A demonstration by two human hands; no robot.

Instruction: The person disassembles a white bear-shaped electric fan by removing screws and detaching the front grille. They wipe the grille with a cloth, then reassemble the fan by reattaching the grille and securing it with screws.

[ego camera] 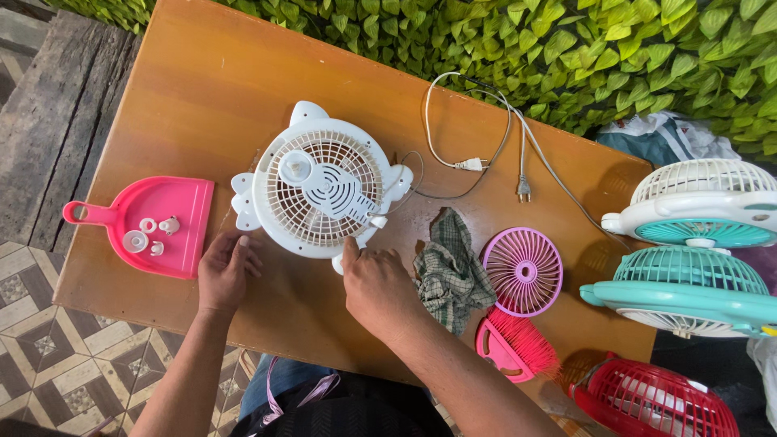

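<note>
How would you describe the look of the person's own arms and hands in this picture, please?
Both forearms are bare: no sleeves reach into view. The left hand and the right hand wear no gloves, and no rings, watch or bracelet can be made out. The fingernails look short and unpainted. No cables or markings show on either arm.

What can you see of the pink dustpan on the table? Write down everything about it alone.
The pink dustpan looks like glossy moulded plastic, with a short handle ending in a hanging hole that points left. It lies flat, open side up, near the left edge of the wooden table. Four small white plastic parts rest in its tray. The left hand lies just beside its right rim; contact cannot be told.
</note>
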